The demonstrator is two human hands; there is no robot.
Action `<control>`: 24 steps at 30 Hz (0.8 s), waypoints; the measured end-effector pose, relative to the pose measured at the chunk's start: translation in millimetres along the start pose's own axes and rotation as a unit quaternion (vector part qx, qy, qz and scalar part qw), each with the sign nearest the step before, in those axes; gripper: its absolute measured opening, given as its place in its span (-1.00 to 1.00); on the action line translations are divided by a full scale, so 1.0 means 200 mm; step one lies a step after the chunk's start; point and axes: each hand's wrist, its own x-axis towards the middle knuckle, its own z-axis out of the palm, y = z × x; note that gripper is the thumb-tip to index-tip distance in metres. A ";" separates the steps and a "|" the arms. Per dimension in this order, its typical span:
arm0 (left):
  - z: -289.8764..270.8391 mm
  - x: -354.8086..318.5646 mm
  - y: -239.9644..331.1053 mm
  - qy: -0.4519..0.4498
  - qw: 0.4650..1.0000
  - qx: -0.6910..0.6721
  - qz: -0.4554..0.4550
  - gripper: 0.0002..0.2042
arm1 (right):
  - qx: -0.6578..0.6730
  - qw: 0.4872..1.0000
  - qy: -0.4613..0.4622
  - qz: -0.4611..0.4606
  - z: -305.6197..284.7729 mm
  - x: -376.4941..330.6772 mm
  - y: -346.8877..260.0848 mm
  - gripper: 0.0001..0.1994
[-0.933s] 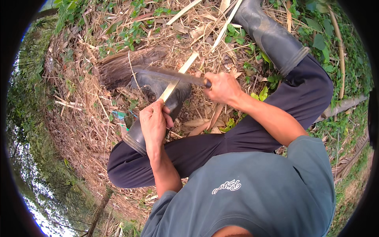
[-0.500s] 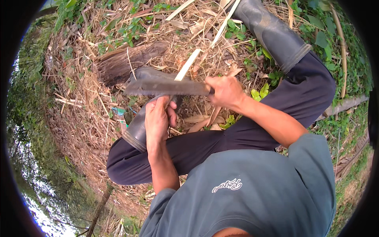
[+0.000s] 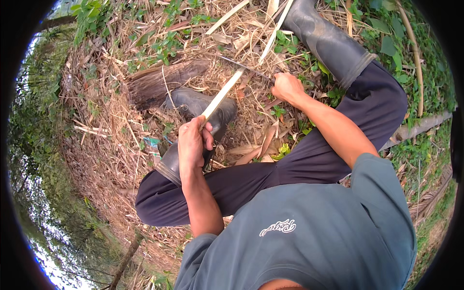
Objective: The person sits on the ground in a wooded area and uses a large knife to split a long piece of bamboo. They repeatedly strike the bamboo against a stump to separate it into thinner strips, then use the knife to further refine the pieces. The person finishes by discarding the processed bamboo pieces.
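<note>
The left hand (image 3: 192, 142) is closed around a pale bamboo strip (image 3: 223, 94) that runs toward one o'clock over the left rubber boot (image 3: 198, 121). Farther out, the right hand (image 3: 286, 87) grips a long knife (image 3: 241, 66) whose blade meets the strip's far end. A glancing stroke could send the blade down the strip toward the left fingers or boot.

Your left hand (image 3: 192, 145) covers the near end of the pale bamboo strip (image 3: 223, 94), so you cannot see where it ends. Your right hand (image 3: 287, 87) hides the knife's handle; the thin blade (image 3: 241, 65) is blurred against the dry litter. The upper rubber boot (image 3: 328, 41) is cut off at the picture's top edge.
</note>
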 end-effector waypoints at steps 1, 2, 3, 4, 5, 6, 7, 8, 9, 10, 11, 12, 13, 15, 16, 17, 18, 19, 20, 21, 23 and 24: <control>0.01 0.00 0.00 0.001 1.000 0.004 0.004 -0.63 | -0.002 1.000 -0.011 0.008 -0.01 -0.01 -0.01 -0.66; 0.02 -0.01 0.00 0.002 1.000 0.008 0.009 -0.64 | -0.004 1.000 -0.022 0.017 -0.02 -0.02 -0.03 -0.66; 0.02 -0.04 0.00 -0.001 0.999 0.033 -0.002 -0.62 | -0.005 0.999 -0.032 0.026 -0.02 -0.03 -0.04 -0.65; 0.03 -0.07 0.02 -0.007 0.997 0.070 -0.012 -0.61 | 0.000 1.000 -0.022 0.019 -0.02 -0.03 -0.04 -0.66; 0.05 -0.10 0.04 -0.013 0.994 0.106 -0.022 -0.60 | 0.006 1.000 -0.011 0.013 -0.02 -0.04 -0.03 -0.66; 0.06 -0.13 0.05 -0.019 0.989 0.143 -0.031 -0.59 | 0.012 1.000 0.000 0.007 -0.02 -0.04 -0.02 -0.65; 0.06 -0.15 0.04 -0.029 0.986 0.163 -0.013 -0.57 | 0.026 1.000 0.002 0.018 -0.03 -0.04 -0.02 -0.63; 0.05 -0.16 0.03 -0.029 0.985 0.166 -0.018 -0.58 | 0.029 0.999 0.005 0.020 -0.03 -0.03 -0.02 -0.63; 0.05 -0.17 0.03 -0.029 0.985 0.169 -0.024 -0.58 | 0.033 0.999 0.009 0.022 -0.02 -0.02 -0.01 -0.64; 0.04 -0.17 0.01 -0.030 0.984 0.170 -0.031 -0.58 | 0.035 0.999 0.011 0.024 -0.02 -0.02 -0.01 -0.64; 0.02 -0.14 -0.01 -0.031 0.988 0.145 -0.034 -0.58 | 0.027 0.999 -0.005 0.025 -0.03 -0.02 -0.01 -0.65; 0.02 -0.13 -0.01 -0.028 0.991 0.125 -0.036 -0.58 | 0.019 0.999 -0.021 0.026 -0.04 -0.02 -0.02 -0.66; 0.01 -0.12 -0.01 -0.022 0.994 0.103 -0.040 -0.58 | 0.010 0.999 -0.039 0.023 -0.05 -0.02 -0.04 -0.67; 0.01 -0.10 -0.01 -0.011 0.996 0.077 -0.038 -0.59 | 0.013 0.999 -0.029 0.004 -0.08 -0.07 -0.07 -0.71; -0.01 -0.08 -0.02 -0.010 0.998 0.059 -0.037 -0.59 | 0.016 0.999 -0.029 -0.007 -0.08 -0.11 -0.10 -0.72; -0.02 -0.07 -0.04 -0.007 0.998 0.042 -0.035 -0.59 | 0.018 0.999 -0.039 -0.021 -0.09 -0.13 -0.12 -0.76; -0.04 -0.05 -0.06 -0.005 0.999 0.024 -0.033 -0.59 | 0.003 0.999 -0.035 -0.029 -0.09 -0.13 -0.14 -0.76; -0.06 -0.04 -0.06 -0.003 0.999 0.008 -0.037 -0.60 | -0.013 0.999 -0.028 -0.035 -0.10 -0.13 -0.15 -0.75; -0.06 -0.05 -0.06 -0.003 0.999 0.016 -0.041 -0.60 | -0.029 0.998 -0.020 -0.042 -0.10 -0.14 -0.16 -0.75; -0.05 -0.07 -0.05 -0.004 0.999 0.024 -0.044 -0.60 | -0.024 0.999 -0.002 -0.023 -0.04 -0.11 -0.12 -0.75; -0.02 -0.09 0.00 -0.016 0.997 0.049 -0.050 -0.60 | -0.012 0.998 0.052 0.023 0.02 0.01 -0.02 -0.77; -0.02 -0.08 -0.03 -0.030 0.997 0.044 -0.047 -0.60 | -0.020 0.999 0.034 0.016 0.02 0.06 0.00 -0.75</control>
